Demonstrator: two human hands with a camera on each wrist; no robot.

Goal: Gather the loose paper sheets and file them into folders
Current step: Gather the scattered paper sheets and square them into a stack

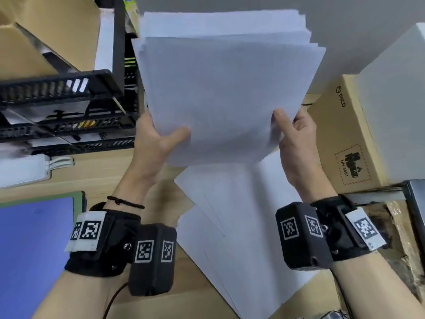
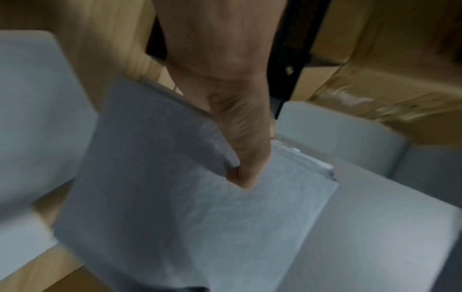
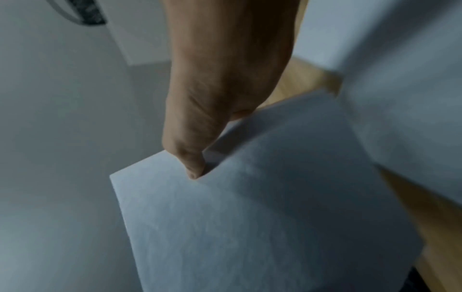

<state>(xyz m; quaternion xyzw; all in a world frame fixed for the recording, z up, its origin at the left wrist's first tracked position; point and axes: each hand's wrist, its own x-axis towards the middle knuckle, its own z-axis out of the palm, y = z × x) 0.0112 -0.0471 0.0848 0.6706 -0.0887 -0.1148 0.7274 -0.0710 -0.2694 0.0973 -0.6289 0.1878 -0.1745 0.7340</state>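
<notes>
A thick, uneven stack of white paper sheets (image 1: 227,88) is lifted off the wooden desk, held up in front of me. My left hand (image 1: 158,139) pinches its lower left corner, thumb on top. My right hand (image 1: 292,134) pinches the lower right corner the same way. The left wrist view shows the left thumb (image 2: 240,142) pressed onto the stack (image 2: 175,207). The right wrist view shows the right thumb (image 3: 192,154) on the stack (image 3: 262,217). Several loose sheets (image 1: 241,226) lie fanned on the desk below. A blue folder (image 1: 32,249) lies at the lower left.
Black stacked letter trays (image 1: 64,111) stand at the left, with a white power strip (image 1: 23,169) in front of them. A brown cardboard box (image 1: 345,139) and a white box (image 1: 395,88) stand at the right. Brown cardboard boxes (image 1: 46,31) fill the upper left.
</notes>
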